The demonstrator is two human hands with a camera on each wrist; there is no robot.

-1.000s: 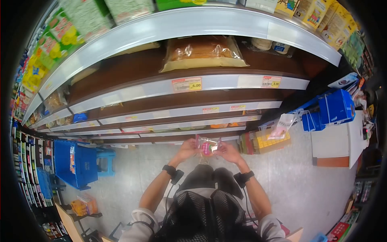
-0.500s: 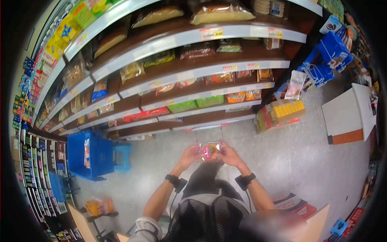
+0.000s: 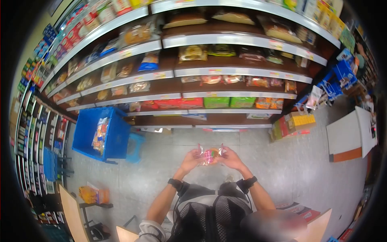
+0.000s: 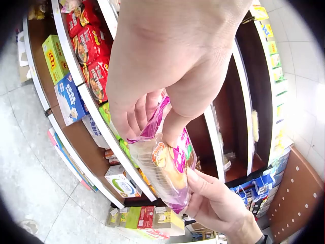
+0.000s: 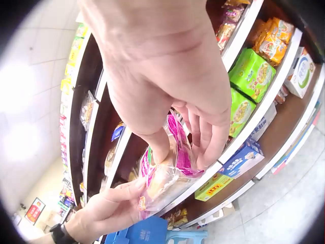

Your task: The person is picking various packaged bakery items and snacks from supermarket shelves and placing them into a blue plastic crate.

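Observation:
A packaged bun (image 3: 211, 155), in a clear wrapper with pink-purple ends and print, is held up in front of the body over the floor. My left hand (image 3: 191, 160) pinches one end of the wrapper, thumb on the printed face, as the left wrist view shows. At the opposite end my right hand (image 3: 233, 158) grips the wrapper between thumb and fingers. Through the clear film the golden-brown bun (image 4: 175, 173) shows in the left wrist view. In the right wrist view the wrapper (image 5: 167, 185) stretches between both hands, and the fingers behind it are partly hidden.
Ahead stand shelves (image 3: 225, 72) of packaged bread and snacks. At left a blue crate (image 3: 82, 133) with packets inside stands by a blue stool (image 3: 135, 147). Cartons (image 3: 296, 123) sit at the shelf's right end, near a white counter (image 3: 344, 133). An orange bag (image 3: 94, 195) lies lower left.
The head view has swung left and taken in more of the shelves and the blue crate, with the shelves looking farther off. Both hands keep hold of the packaged bun.

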